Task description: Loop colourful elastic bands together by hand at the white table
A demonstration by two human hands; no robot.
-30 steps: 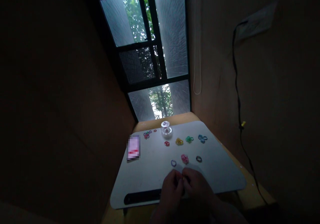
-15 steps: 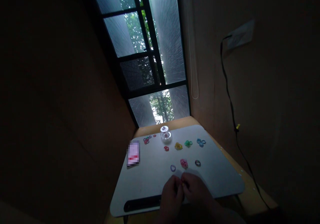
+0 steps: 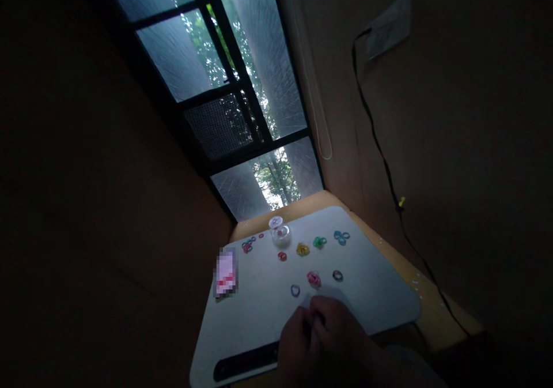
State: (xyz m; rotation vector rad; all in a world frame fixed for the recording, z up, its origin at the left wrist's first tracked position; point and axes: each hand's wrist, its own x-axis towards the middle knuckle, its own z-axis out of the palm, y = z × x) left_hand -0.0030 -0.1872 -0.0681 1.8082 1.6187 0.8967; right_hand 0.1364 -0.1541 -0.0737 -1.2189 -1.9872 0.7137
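Note:
Over the near edge of a white board (image 3: 259, 313), my left hand (image 3: 296, 339) and my right hand (image 3: 334, 321) meet with fingers curled together. Whatever lies between the fingertips is hidden in shadow. Just beyond them are a pink pile of small bands (image 3: 314, 278), a purple band (image 3: 295, 290) and a dark band (image 3: 337, 275). Farther back sit red bands (image 3: 282, 256), a yellow pile (image 3: 302, 249), a green pile (image 3: 319, 242) and blue bands (image 3: 341, 237).
A clear round container (image 3: 281, 235) stands near the back, with mixed bands (image 3: 247, 245) to its left. A pixelated pink item (image 3: 226, 272) lies at the left edge. A black cable (image 3: 380, 151) hangs down the right wall.
The camera view has tilted and shifted, so the window and board appear rotated. Both hands stay together, their fingers now pressed closer. The band piles keep their places on the board.

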